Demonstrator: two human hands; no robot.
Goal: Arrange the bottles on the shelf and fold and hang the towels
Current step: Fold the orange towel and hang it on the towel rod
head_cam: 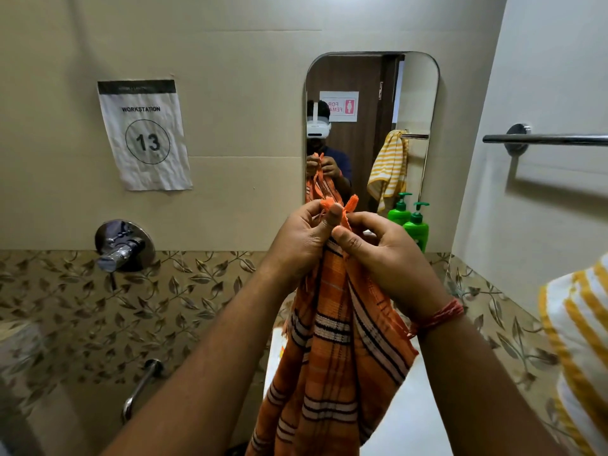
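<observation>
Both hands up front of mirror: left hand and right hand each pinch orange towel top corners, rest hanging.

Bathroom: tiled wall, wall mirror, towel rail, shower mixer tap, green pump bottle, "Workstation 13" sign.

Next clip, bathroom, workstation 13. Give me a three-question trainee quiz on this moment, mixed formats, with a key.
1. True or false: both hands pinch the orange towel at its top edge.
2. Where is the green bottle? A) under the tap B) at the mirror's lower right corner C) on the rail
3. Fill in: the rail on the right wall holds ____ along the stretch in view.

Key: 1 true; 2 B; 3 nothing.
</observation>
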